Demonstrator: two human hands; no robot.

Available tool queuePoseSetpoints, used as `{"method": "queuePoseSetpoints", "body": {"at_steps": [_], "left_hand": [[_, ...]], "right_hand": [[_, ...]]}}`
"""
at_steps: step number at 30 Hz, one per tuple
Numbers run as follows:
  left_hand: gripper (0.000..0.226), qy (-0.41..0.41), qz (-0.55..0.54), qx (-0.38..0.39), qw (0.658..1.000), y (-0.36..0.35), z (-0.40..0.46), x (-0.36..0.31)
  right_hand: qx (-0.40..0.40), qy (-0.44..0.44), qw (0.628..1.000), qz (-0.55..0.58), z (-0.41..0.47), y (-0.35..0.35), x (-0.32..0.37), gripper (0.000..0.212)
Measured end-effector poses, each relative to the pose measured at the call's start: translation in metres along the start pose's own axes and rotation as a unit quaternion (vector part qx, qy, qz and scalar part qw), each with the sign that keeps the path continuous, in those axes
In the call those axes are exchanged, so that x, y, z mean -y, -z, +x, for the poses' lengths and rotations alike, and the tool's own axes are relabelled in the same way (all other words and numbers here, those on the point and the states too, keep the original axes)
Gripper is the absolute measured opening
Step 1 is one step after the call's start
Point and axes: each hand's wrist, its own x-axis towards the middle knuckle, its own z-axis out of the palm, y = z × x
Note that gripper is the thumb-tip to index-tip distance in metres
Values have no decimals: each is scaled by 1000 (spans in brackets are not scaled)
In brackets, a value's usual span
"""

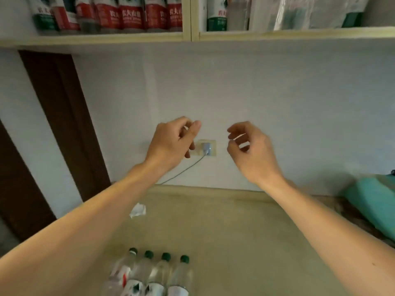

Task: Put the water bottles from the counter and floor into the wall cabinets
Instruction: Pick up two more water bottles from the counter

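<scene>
While upright: four bottles [149,276], caps up.

Below the left hand [171,144], four clear bottles [149,274] with green caps stand on a beige counter [235,231]; above both hands, red-and-white and green-and-white labelled bottles [130,16] fill cream-framed cabinets [190,35].

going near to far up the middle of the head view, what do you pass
Water bottles on the counter → crumpled tissue → wall socket between left hand and right hand → bottles in the cabinet
</scene>
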Motion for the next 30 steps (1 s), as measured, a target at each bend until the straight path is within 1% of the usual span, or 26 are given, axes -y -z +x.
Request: {"method": "queuePoseSetpoints", "body": {"at_steps": [3,5,8,10,13,15,18,20,23,26,28,30], "left_hand": [[21,103,16,62,993,-15,-32,44],[17,169,33,100,980,-25,-57,76],[17,253,66,152,953,-38,-99,122],[17,300,91,179,933,-44,-126,150],[16,357,138,213,899,-51,-163,184],[21,399,167,232,871,-56,-185,201],[31,466,179,257,828,-63,-210,214],[35,487,188,271,808,-68,-222,216],[34,493,205,264,803,-73,-231,217],[37,488,227,260,802,-75,-231,218],[32,479,228,258,808,-77,-228,217],[26,466,229,266,812,-78,-224,218]], "right_hand": [[58,-79,995,8,-29,-25,-33,16],[128,-131,983,-7,-48,-44,-56,17],[237,-208,949,-20,-82,-74,-88,19],[288,-252,924,-9,-107,-92,-107,23],[344,-313,885,7,-142,-110,-134,28],[368,-349,861,22,-160,-118,-149,29],[389,-385,837,30,-179,-131,-165,32],[398,-403,824,35,-190,-141,-170,35],[416,-417,808,23,-207,-157,-172,47],[429,-419,800,15,-223,-172,-170,75],[434,-429,792,19,-233,-182,-167,97],[434,-448,781,25,-241,-190,-164,107]]}}
